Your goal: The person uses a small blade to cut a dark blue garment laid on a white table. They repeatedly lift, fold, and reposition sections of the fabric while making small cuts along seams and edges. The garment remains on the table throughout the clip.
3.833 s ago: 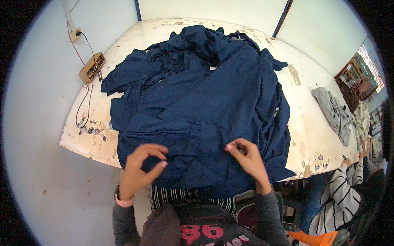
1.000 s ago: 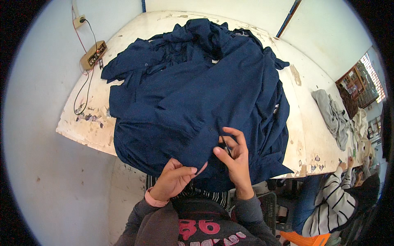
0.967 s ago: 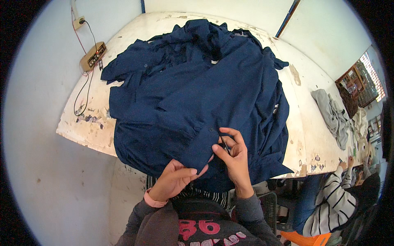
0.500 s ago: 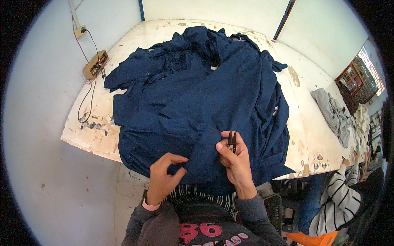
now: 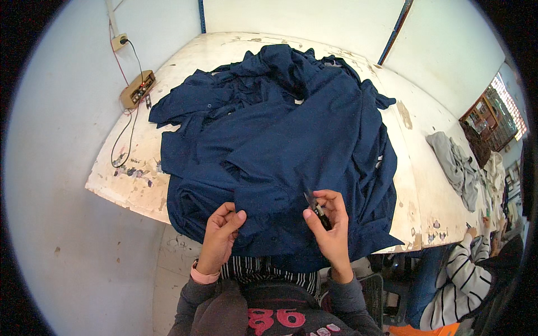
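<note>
A heap of dark blue button-up garments [image 5: 291, 129] spreads over the table, its near part hanging past the front edge. At the heap's near left, my left hand [image 5: 222, 228] pinches a fold of that cloth between thumb and fingers. My right hand [image 5: 334, 229], a little to the right, is closed round small black thread snips [image 5: 319, 210]. Their blades point up and to the left over the cloth and look slightly blurred. Part of the snips is hidden by my fingers.
The worn white table [image 5: 414, 190] meets the walls at the back and left. A brown electrical box [image 5: 137, 89] with cables sits at its left edge. Grey garments [image 5: 454, 165] lie on the right, near another person in a striped sleeve [image 5: 468, 271].
My left thumb and fingers have closed on the cloth, lifting a fold. The snips in my right hand have tipped to the left. The whole view has shifted slightly.
</note>
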{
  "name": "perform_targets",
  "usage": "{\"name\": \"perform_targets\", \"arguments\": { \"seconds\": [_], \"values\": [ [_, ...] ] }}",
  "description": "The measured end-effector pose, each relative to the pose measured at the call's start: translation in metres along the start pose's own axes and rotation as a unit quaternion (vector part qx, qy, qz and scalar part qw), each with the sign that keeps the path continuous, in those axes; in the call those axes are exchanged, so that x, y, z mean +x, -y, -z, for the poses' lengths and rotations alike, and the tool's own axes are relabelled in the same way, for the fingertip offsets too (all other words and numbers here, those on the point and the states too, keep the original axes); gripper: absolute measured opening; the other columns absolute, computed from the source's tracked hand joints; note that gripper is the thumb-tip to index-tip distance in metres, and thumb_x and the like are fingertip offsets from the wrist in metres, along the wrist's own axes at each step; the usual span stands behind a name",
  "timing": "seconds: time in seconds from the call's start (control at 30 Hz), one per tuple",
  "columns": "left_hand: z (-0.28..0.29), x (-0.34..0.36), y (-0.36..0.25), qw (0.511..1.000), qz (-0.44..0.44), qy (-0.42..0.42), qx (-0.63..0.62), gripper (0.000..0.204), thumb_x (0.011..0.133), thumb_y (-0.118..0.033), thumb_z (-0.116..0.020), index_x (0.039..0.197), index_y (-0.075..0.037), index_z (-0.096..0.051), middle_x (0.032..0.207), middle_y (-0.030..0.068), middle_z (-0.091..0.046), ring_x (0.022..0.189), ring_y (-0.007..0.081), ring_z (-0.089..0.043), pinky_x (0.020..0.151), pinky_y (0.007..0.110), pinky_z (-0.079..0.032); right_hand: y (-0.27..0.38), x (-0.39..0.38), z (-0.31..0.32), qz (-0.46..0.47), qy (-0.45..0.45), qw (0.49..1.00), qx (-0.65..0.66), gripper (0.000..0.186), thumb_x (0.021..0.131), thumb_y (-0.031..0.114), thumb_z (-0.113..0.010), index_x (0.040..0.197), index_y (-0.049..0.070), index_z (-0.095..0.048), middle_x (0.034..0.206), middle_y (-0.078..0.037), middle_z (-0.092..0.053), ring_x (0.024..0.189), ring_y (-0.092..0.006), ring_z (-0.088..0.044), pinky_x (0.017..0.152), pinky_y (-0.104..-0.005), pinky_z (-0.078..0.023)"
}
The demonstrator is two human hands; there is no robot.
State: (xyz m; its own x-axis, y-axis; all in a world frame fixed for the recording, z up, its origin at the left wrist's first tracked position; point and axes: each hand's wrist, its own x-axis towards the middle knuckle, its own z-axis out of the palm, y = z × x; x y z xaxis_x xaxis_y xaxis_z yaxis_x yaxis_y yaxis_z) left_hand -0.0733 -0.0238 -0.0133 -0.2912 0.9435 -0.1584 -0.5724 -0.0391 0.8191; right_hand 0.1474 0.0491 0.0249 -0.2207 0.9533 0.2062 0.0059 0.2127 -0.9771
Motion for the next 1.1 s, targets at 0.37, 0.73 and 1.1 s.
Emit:
{"name": "perform_targets", "arguments": {
  "seconds": [0.37, 0.73, 1.1],
  "values": [
    [0.006, -0.003, 0.003, 0.999, 0.006, 0.023, 0.045, 0.021, 0.096, -0.011, -0.074, 0.113, -0.011, -0.063, 0.084, -0.0073, -0.065, 0.072, 0.0011, -0.057, 0.064, 0.017, -0.042, -0.012, 0.016, -0.026, 0.02, 0.011, 1.0, -0.02, 0.015, 0.091, 0.007, -0.078, 0.103, 0.001, -0.07, 0.089, 0.001, -0.069, 0.079, -0.0044, -0.059, 0.07, -0.0208, -0.046],
    [-0.039, -0.006, -0.055, 0.696, -0.365, 0.077, 0.613, 0.063, 0.078, -0.032, -0.086, 0.134, -0.014, -0.066, 0.132, 0.004, -0.063, 0.137, 0.0279, -0.05, 0.113, 0.045, -0.026, 0.0, 0.014, -0.022, 0.025, 0.123, 0.992, -0.026, 0.012, 0.089, 0.001, -0.075, 0.1, -0.001, -0.071, 0.09, -0.004, -0.07, 0.081, -0.0068, -0.062, 0.073, -0.023, -0.048],
    [-0.049, -0.003, -0.041, 0.75, -0.291, 0.082, 0.588, 0.018, 0.082, -0.031, -0.084, 0.094, -0.017, -0.081, 0.093, -0.0044, -0.071, 0.119, 0.0159, -0.059, 0.109, 0.047, -0.019, 0.001, 0.014, -0.016, 0.094, 0.125, 0.988, 0.0, 0.011, 0.09, 0.006, -0.077, 0.1, 0.003, -0.074, 0.085, 0.002, -0.066, 0.07, -0.0044, -0.054, 0.062, -0.0214, -0.039]
  ]
}}
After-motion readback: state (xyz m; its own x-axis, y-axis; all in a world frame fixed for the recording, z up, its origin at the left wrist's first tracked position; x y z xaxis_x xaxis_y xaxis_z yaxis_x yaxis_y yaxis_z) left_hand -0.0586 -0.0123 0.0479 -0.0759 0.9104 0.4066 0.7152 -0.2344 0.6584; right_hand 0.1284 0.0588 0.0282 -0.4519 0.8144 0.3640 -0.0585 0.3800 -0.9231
